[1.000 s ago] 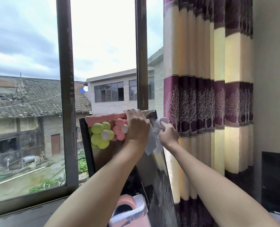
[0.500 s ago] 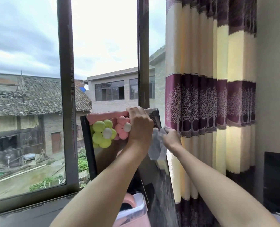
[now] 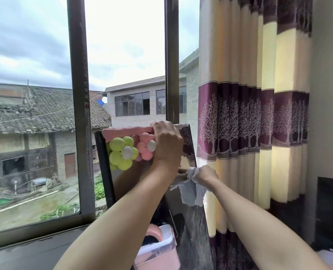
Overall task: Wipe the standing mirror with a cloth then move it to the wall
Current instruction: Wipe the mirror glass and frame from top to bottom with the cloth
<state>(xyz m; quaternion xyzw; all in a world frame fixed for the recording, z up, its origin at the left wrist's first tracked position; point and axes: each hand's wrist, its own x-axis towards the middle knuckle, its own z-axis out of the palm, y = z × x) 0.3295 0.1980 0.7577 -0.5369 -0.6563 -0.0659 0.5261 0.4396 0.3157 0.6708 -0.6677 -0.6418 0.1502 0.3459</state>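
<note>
The standing mirror point(image 3: 189, 221) leans in front of the window, dark-framed, with a pink top edge and plush green and pink flowers point(image 3: 123, 152) stuck near its top. My left hand point(image 3: 166, 145) grips the mirror's top edge beside the flowers. My right hand point(image 3: 204, 175) presses a crumpled white cloth point(image 3: 191, 190) against the glass near the mirror's right edge, about a hand's height below the top. The mirror's lower part is hidden behind my arms.
A striped cream and purple curtain point(image 3: 255, 123) hangs just right of the mirror. Dark window bars point(image 3: 171, 59) stand behind it, above a dark sill point(image 3: 35, 252). A pink and white container point(image 3: 158, 248) sits below the mirror. A dark panel point(image 3: 331, 211) is at the far right.
My right hand has slid the cloth down the mirror's right side, from near the top corner to lower on the glass. My left hand keeps its grip on the top edge.
</note>
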